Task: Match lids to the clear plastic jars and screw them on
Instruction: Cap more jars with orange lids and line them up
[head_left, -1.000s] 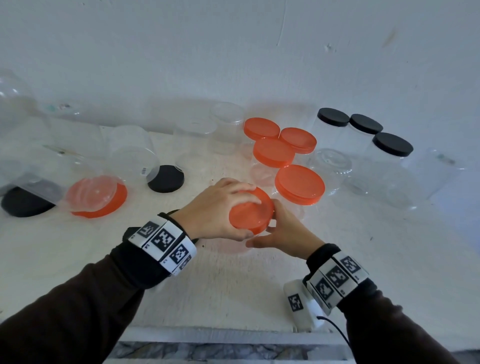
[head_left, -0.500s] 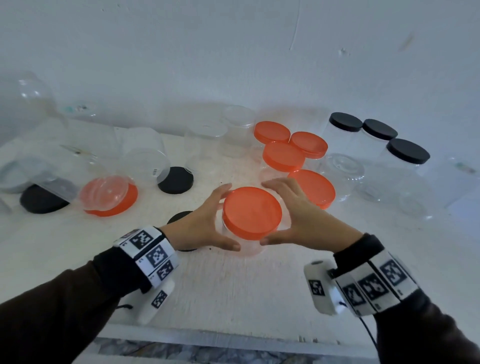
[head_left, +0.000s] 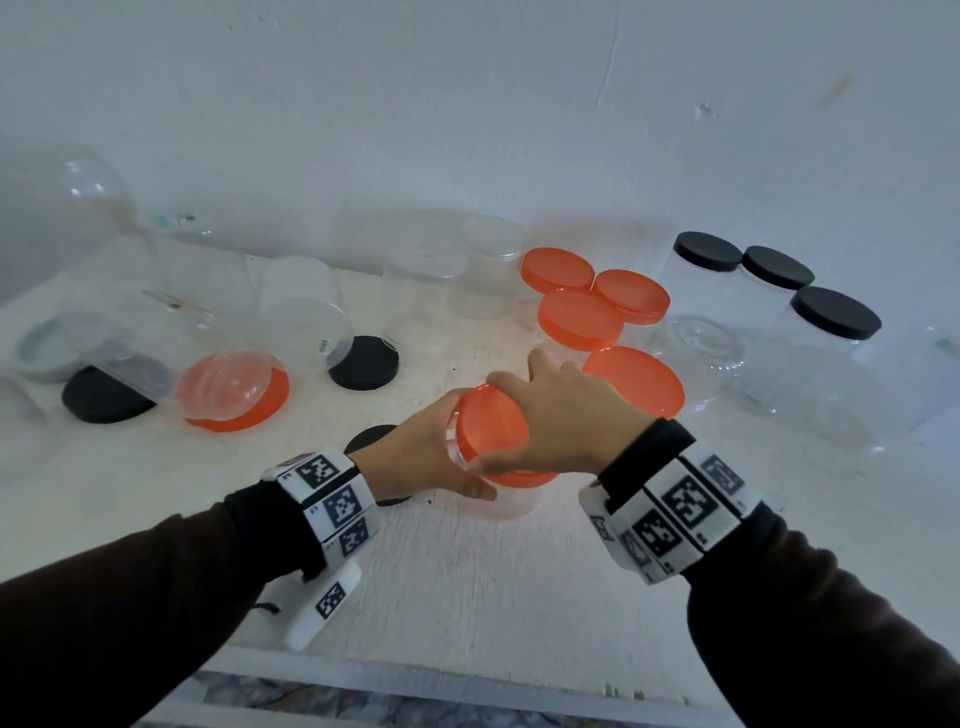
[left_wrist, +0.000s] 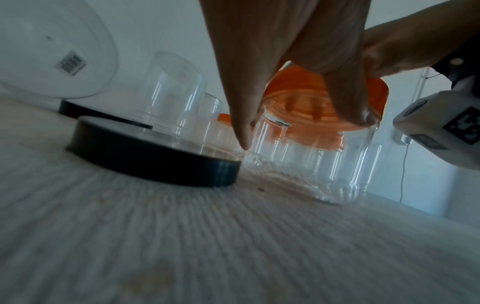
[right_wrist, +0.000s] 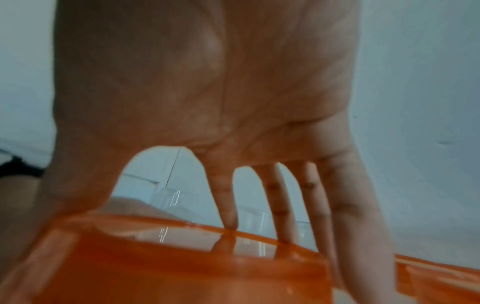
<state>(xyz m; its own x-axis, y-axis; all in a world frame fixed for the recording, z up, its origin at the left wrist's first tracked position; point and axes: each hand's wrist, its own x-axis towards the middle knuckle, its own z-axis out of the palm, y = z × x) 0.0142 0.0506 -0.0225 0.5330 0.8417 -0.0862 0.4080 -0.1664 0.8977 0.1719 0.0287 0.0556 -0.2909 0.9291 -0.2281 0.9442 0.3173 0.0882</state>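
A small clear jar (head_left: 511, 501) (left_wrist: 306, 164) stands on the white table near its front middle, with an orange lid (head_left: 491, 423) (left_wrist: 335, 102) on its mouth. My right hand (head_left: 558, 418) (right_wrist: 207, 123) lies over the lid from above, fingers spread down around its rim. From the left, my left hand (head_left: 421, 457) (left_wrist: 285, 51) curls round the jar just under the lid. The wrist views show the lid (right_wrist: 182, 263) seated on the jar's neck.
A loose black lid (left_wrist: 153, 152) (head_left: 371, 434) lies just left of the jar. Several orange-lidded jars (head_left: 579, 317) stand behind, black-lidded jars (head_left: 834, 312) at the back right. Open clear jars (head_left: 306, 306), another black lid (head_left: 363, 362) and an orange lid (head_left: 236, 400) lie to the left.
My right hand moved from the lid's right side onto its top and now covers it. My left hand closed in on the jar's left side. The head view tilted slightly.
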